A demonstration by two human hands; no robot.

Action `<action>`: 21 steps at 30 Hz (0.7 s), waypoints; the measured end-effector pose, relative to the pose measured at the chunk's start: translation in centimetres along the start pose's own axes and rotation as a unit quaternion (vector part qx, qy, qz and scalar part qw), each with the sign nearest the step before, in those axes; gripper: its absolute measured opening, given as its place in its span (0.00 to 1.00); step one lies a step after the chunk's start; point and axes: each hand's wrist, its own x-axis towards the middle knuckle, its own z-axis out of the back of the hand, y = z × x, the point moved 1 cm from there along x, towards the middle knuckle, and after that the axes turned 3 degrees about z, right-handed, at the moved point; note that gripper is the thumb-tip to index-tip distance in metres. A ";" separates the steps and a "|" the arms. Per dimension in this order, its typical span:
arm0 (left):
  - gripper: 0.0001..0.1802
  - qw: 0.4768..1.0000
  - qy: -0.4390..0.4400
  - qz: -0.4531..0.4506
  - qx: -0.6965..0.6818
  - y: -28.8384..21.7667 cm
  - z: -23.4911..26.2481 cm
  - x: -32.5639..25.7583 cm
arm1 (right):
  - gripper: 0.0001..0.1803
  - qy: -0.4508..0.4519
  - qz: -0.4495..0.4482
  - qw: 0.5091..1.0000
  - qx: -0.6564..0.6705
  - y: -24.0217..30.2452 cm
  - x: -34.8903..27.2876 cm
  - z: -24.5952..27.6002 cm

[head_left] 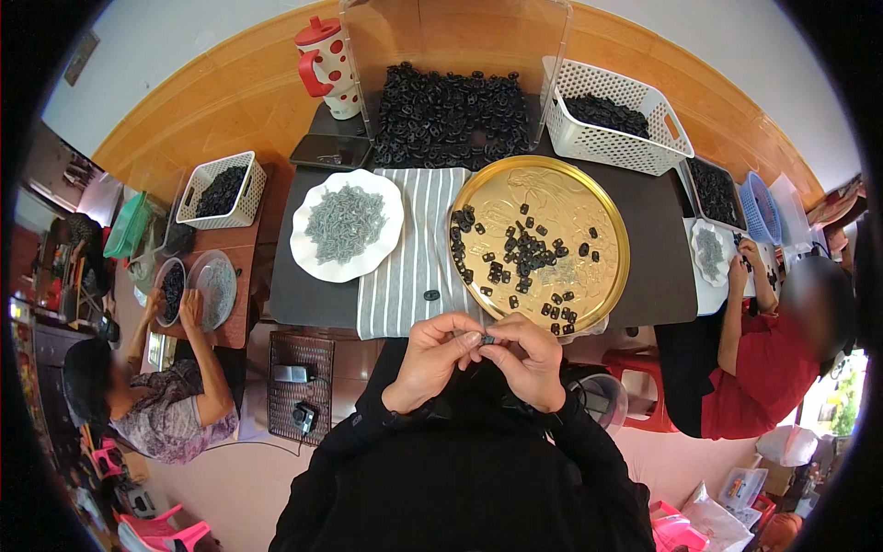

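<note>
Just in front of the table edge, my left hand (433, 361) and my right hand (528, 360) meet with fingertips pinched together. Between them is a small dark plastic part (487, 339), mostly covered by the fingers. Beyond my right hand, a round gold tray (589, 198) carries many small black two-holed plastic pieces (527, 253). One black oval piece (431, 295) lies on the grey striped cloth (390, 308) beyond my left hand. To the left, a white scalloped plate (308, 260) holds a heap of thin grey metal pins or screws (345, 224).
At the back, a clear box (563, 55) holds black parts, beside a white perforated basket (625, 152) of more. A spotted tumbler (333, 78) and a dark phone-like slab (331, 151) stand left. One person (179, 405) works at left, another (768, 368) at right.
</note>
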 end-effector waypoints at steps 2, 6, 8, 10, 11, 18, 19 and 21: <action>0.05 1.000 -0.001 0.002 0.010 0.0 0.1 0.1 | 0.13 -0.003 -0.005 1.000 -0.002 -0.1 -0.1 0.0; 0.05 1.000 0.007 -0.010 0.020 0.2 0.1 -0.3 | 0.14 0.017 0.035 0.998 -0.048 0.0 -0.1 0.0; 0.05 0.999 0.005 -0.016 0.028 0.1 0.1 -0.4 | 0.14 0.029 0.063 0.995 -0.074 0.1 0.1 0.1; 0.05 0.999 0.024 -0.020 0.042 -0.1 0.1 -0.4 | 0.13 0.046 0.118 0.982 -0.137 0.3 0.2 0.3; 0.05 0.999 0.024 -0.019 0.042 -0.2 0.1 -0.3 | 0.13 0.046 0.117 0.983 -0.137 0.3 0.3 0.3; 0.07 0.999 0.033 -0.001 0.041 -0.1 -0.1 0.0 | 0.14 0.018 0.113 0.986 -0.121 -0.2 -0.2 0.4; 0.08 0.999 0.030 0.000 0.024 0.0 -0.2 0.0 | 0.15 -0.009 0.078 0.994 -0.080 -0.5 -0.4 0.3; 0.10 0.999 0.031 0.005 0.009 -0.3 -0.3 0.3 | 0.14 -0.026 0.058 0.996 -0.065 -0.6 -0.5 0.2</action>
